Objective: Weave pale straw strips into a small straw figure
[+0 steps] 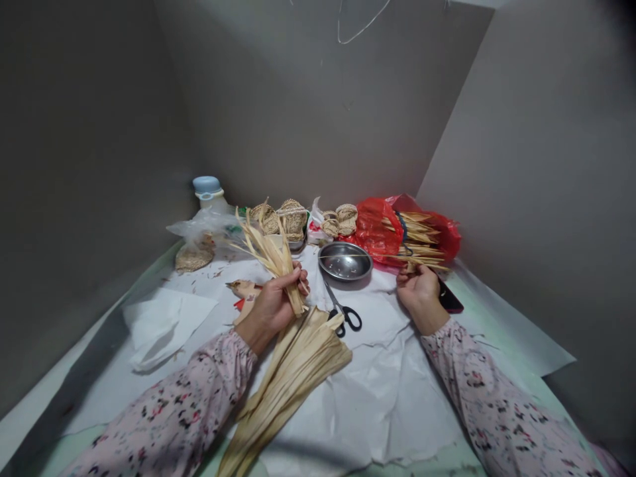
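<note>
Dried leaf strips (272, 254) stood clenched in the left hand (268, 310), the fingers wrapped firmly round their lower part while the loose tips fanned upward. The right hand (420, 291) was closed as well, pinching a thin pale splint (358, 256) that ran leftward above a steel bowl (345, 262) (how many splints sat in that grip was too small to tell). Just beside the right hand lay a dark phone (451, 297). Floral sleeves (169, 411) covered both forearms.

Between the hands, black-handled scissors (344, 313) rested on crumpled white paper (377, 404), close to a large sheaf of loose strips (293, 377). Left of the left hand were folded white tissue (163, 328) and a few cut leaf pieces (243, 289). Farther out, a bundle of splints (415, 235) lay on a red plastic bag (377, 228), near small woven baskets (293, 218). A bottle with a blue cap (207, 189) stood behind a clear plastic bag (199, 226), and a woven piece (193, 258) sat beneath that bag's edge.
</note>
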Motion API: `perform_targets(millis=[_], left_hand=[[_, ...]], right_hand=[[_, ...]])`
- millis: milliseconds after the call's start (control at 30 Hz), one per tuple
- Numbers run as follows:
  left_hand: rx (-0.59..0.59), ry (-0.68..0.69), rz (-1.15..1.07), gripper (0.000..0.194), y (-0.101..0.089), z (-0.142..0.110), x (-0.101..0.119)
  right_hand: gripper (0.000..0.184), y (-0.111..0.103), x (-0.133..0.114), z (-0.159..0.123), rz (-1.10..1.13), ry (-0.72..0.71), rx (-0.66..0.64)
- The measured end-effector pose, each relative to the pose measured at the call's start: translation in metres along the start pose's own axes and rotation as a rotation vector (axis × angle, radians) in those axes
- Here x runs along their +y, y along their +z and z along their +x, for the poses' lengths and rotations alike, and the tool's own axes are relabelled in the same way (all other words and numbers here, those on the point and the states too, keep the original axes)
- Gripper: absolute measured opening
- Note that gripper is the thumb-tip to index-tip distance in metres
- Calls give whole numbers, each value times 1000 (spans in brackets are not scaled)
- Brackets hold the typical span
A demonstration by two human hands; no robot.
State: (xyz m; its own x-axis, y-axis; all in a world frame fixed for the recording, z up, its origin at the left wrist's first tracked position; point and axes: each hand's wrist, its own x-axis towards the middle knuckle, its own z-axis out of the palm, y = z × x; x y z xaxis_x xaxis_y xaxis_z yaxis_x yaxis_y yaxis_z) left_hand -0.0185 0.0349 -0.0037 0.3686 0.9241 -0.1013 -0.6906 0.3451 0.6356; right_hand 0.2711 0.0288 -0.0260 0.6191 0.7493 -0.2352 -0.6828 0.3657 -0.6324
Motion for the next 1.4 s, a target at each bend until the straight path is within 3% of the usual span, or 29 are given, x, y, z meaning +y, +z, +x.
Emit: perform_targets(millis=[467, 633, 800, 900, 1000, 1167, 1400], left_hand=[[17, 7, -8, 11, -2, 1, -1], [25, -9, 0, 11, -2, 1, -1], [-2, -137, 44, 4, 3, -4, -7], [-26, -210, 91, 4, 5, -7, -10], [-76, -242, 137, 12, 5, -8, -14], [-152, -187, 345, 18, 2, -10, -20], [-187, -124, 473, 30, 0, -8, -25]], right_hand=[[19, -11, -8, 15, -33, -9, -37], [18, -6, -8, 12, -116, -32, -85], [11, 11, 21, -25, -286, 45, -276], [23, 17, 41, -54, -574, 132, -596], [31, 20, 54, -76, -707, 138, -752], [34, 24, 61, -91, -842, 97, -865], [34, 30, 57, -98, -825, 123, -860]])
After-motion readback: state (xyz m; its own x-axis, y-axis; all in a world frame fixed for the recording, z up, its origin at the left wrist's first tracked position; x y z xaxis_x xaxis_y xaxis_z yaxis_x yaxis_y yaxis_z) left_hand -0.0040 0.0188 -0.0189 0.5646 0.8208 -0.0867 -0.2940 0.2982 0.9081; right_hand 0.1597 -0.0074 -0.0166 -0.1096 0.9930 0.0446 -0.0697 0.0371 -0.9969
